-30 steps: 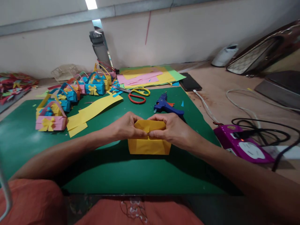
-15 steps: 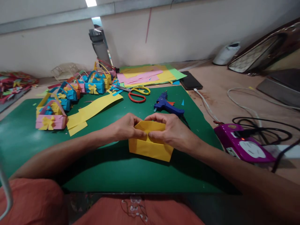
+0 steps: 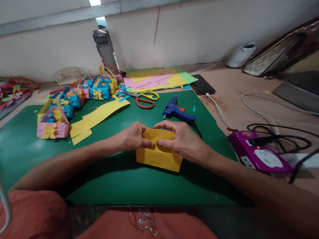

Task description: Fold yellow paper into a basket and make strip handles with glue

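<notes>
A folded yellow paper box [image 3: 158, 160] stands on the green mat in front of me, its mouth facing up. My left hand [image 3: 136, 136] grips its far wall near the left corner, thumb inside and fingers behind the paper. On the right part of that same wall, my right hand [image 3: 183, 139] pinches in the same way, with its thumb inside the box. Both thumb tips nearly meet at the middle. The fingertips behind the wall are partly hidden. Just beyond my right hand lies a blue glue gun [image 3: 178, 111].
Scissors [image 3: 147, 100] and cut yellow strips [image 3: 99, 116] lie farther back on the green mat [image 3: 104, 189]. Several finished paper baskets [image 3: 53, 130] line the left. Coloured sheets [image 3: 157, 79] and a phone [image 3: 203, 85] are behind. A purple power strip [image 3: 259, 152] with cables sits at right.
Hardly anything differs. The hands keep the same pinch on the yellow paper box, and the whole view has shifted very slightly.
</notes>
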Demonstrator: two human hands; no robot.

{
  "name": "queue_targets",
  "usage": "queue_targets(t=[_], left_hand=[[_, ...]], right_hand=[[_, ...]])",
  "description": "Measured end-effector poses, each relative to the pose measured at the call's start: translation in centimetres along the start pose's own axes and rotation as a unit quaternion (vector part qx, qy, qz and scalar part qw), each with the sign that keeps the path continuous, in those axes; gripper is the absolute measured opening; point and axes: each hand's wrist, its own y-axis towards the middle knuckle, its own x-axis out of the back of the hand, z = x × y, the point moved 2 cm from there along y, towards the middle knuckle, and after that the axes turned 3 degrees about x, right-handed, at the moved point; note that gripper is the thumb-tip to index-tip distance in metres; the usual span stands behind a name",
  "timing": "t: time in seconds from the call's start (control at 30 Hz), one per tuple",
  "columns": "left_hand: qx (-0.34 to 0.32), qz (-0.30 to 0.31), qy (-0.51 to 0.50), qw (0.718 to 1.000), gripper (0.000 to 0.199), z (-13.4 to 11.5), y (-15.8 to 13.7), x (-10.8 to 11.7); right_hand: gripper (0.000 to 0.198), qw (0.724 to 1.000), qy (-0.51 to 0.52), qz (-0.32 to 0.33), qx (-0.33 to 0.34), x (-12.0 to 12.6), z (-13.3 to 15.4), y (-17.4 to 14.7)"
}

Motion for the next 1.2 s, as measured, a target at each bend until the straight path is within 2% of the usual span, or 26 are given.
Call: queue_targets(t=[0.1, 0.23, 0.43, 0.7, 0.9, 1.07, 1.2], left_hand=[[-0.004, -0.006, 0.000, 1.000, 0.005, 0.2, 0.0, 0.0], [-0.001, 0.006, -0.003, 1.000, 0.009, 0.0, -0.1, 0.2], [-0.032, 0.071, -0.023, 0.997, 0.022, -0.2, -0.4, 1.3], [-0.054, 0.137, 0.016, 0.989, 0.018, -0.3, -0.2, 2.1], [-0.073, 0.115, 0.004, 0.991, 0.013, 0.0, -0.1, 1.1], [-0.067, 0.063, 0.020, 0.996, 0.010, 0.2, 0.0, 0.2], [-0.062, 0.061, 0.031, 0.996, 0.008, 0.0, -0.2, 0.0]], right_hand=[[0.029, 1.000, -0.005, 0.019, -0.004, 0.0, 0.0, -0.1], [0.037, 0.998, -0.050, 0.024, -0.002, 0.1, 0.0, -0.2], [0.037, 0.998, -0.058, 0.012, -0.004, 0.7, 0.3, -0.4], [0.040, 0.996, -0.078, -0.021, 0.026, 1.7, 0.3, -0.9], [0.042, 0.995, -0.080, -0.042, 0.044, 1.7, 0.5, -1.2], [0.042, 0.996, -0.077, -0.028, 0.043, 1.5, 0.5, -1.1], [0.044, 0.996, -0.081, -0.011, 0.031, 1.3, 0.4, -0.9]])
